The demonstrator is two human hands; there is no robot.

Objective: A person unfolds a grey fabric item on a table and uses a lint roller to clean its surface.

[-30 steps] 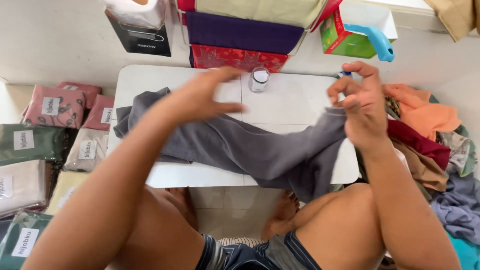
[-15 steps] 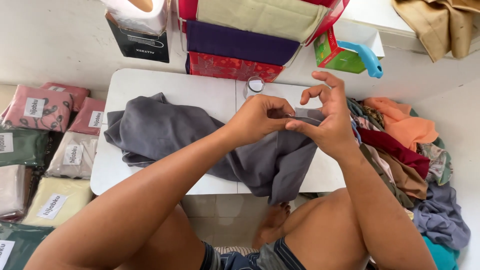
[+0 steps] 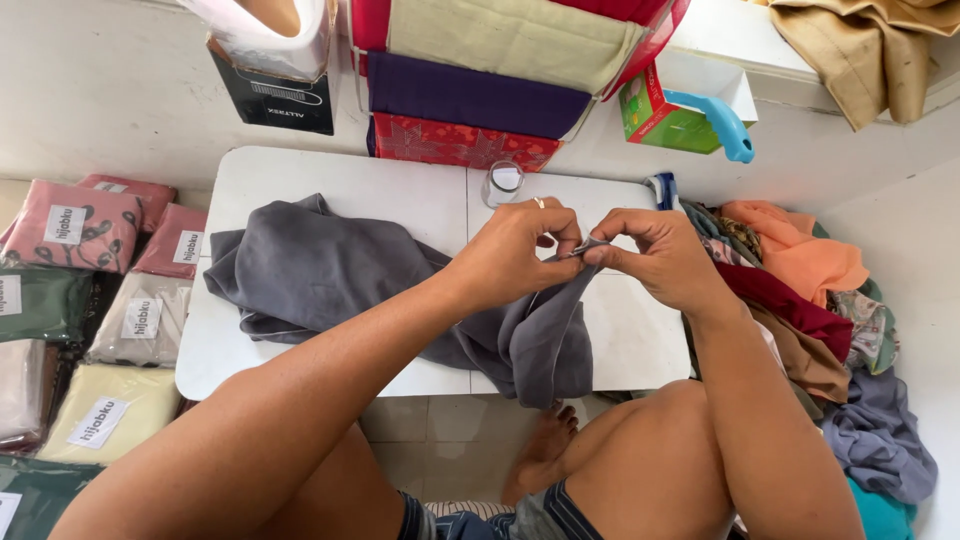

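Since the earlier frame both hands sit slightly lower over the counter, and the grey cloth's bunched left part lies much as it did.

Head view, only view:

- Left hand (image 3: pixel 515 250): grip pinched together on the top edge of the grey cloth (image 3: pixel 310 270); a ring shows on one finger.
- Right hand (image 3: pixel 655 255): grip clamped on the same edge, just beside the left hand; fingertips of the two hands nearly touching.
- Grey cloth: spread and bunched on the left part of the white counter (image 3: pixel 400 190); a fold hangs from the pinched edge over the counter's near side. The pinched corner itself is hidden by the fingers.
- Small clear glass (image 3: pixel 503 184): upright at the counter's far edge; contents hard to make out.
- Flat clear packets of folded cloth (image 3: pixel 75 225): on the floor at left, pink, green, beige and cream, each with a small white rectangular label; the lower ones are cut off by the frame edge.
- Stacked boxes (image 3: pixel 470 95): beyond the counter, cream, purple and patterned red; upper part cut off.
- Black box (image 3: pixel 275 100): left of the stack, under white plastic.
- Green carton (image 3: pixel 665 120): right of the stack, with a blue handle (image 3: pixel 725 122) beside it.
- Loose clothes pile (image 3: pixel 810 300): right of the counter, orange, maroon, brown, grey-blue; partly hidden by the right forearm.
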